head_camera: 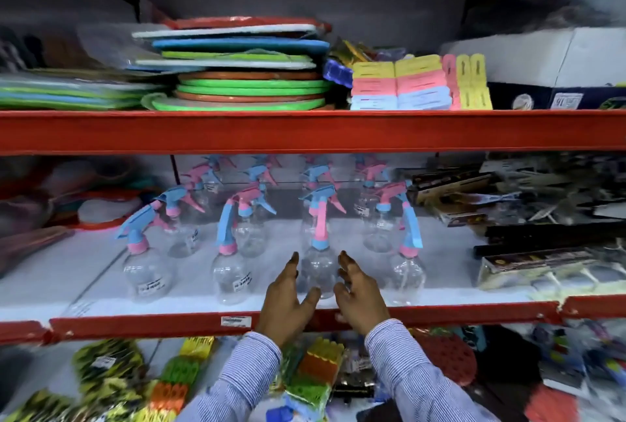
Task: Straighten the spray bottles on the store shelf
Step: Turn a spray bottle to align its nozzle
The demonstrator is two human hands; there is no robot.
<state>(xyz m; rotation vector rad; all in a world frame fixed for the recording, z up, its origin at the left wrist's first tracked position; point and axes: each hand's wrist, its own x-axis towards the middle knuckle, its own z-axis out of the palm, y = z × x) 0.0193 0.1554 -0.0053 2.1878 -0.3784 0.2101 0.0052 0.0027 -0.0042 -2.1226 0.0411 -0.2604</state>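
Several clear spray bottles with pink and blue trigger heads stand in rows on the white middle shelf (101,289). One front bottle (318,269) stands between my two hands. My left hand (288,299) is just left of its round body and my right hand (359,296) just right of it, both with fingers spread and apart from the plastic. Other front bottles stand at the far left (145,272), left of centre (230,272) and at the right (406,272). Their trigger heads point different ways. More bottles stand behind them.
A red shelf rail (135,323) runs along the front edge below my wrists. Dark long boxes (542,242) are piled at the right of the bottles. Coloured mats (250,82) and sponges (399,86) fill the upper shelf. Toy bricks (315,370) lie on the lower shelf.
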